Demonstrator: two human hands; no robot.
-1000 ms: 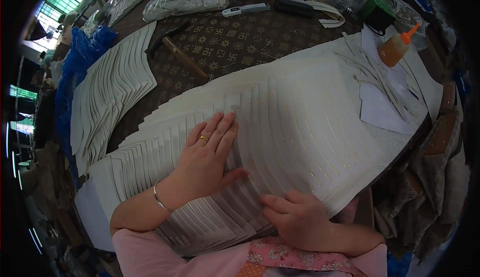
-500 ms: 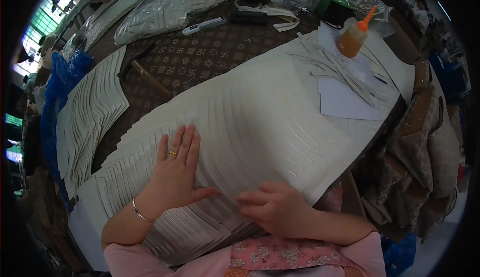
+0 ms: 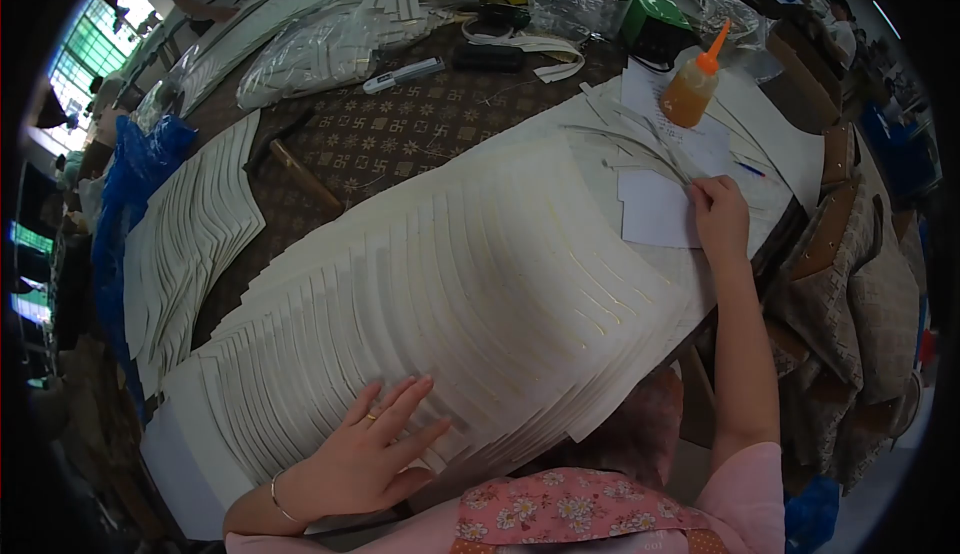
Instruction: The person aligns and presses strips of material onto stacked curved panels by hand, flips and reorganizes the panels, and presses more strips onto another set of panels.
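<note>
Overlapping pale sheets (image 3: pixel 430 284) fan across the table in a long staggered stack, with thin yellowish lines near their right edges. My left hand (image 3: pixel 375 449), with a ring and a bracelet, rests spread on the stack's lower edge, holding nothing. At the right, my right hand (image 3: pixel 720 216) pinches the near end of some thin pale strips (image 3: pixel 640 144) lying over white paper (image 3: pixel 655 209). Just beyond that hand stands a glue bottle (image 3: pixel 690 92) with an orange nozzle. A pen (image 3: pixel 750 168) lies to the hand's right.
Another fanned stack (image 3: pixel 195 239) lies left, beside blue plastic (image 3: pixel 125 204) and a wooden-handled hammer (image 3: pixel 305 176). Farther back are a cutter knife (image 3: pixel 404 75), a plastic bag (image 3: pixel 310 59) and a green box (image 3: pixel 652 19). Brown patterned pieces (image 3: pixel 840 304) hang right. People stand in the background.
My right hand has left the lower part of the sheets and reached up and right, taking hold of the strips. My left hand has slid down towards the stack's near edge.
</note>
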